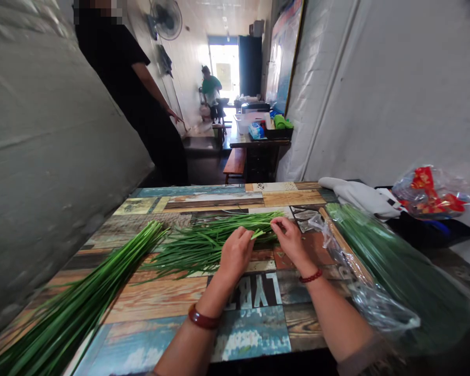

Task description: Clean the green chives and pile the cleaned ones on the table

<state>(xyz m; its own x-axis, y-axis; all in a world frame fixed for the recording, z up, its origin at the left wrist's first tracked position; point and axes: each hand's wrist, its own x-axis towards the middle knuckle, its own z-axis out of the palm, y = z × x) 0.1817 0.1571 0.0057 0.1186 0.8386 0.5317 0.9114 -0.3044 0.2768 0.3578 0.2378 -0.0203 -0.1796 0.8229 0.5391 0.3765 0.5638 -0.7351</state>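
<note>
A loose pile of garlic chives (203, 240) lies across the middle of the patterned table (156, 308). My left hand (237, 251), closed, grips a few chives whose pale stem ends poke out past the fingers to the right. My right hand (289, 237) has its thumb and fingertips pinched at the stem ends of the pile; what sits between them is too small to make out. Another bundle of chives (82, 297) is laid along the left side, stems pointing away from me. On the right, more chives (391, 266) rest inside a clear plastic bag.
A brown stick or tube (347, 248) lies along the bagged chives. Behind are a white cloth (356, 196) and a red-printed plastic packet (426, 193). One person in black (137, 99) stands beyond the table at left; another (210, 89) is farther back near a second table (238, 138).
</note>
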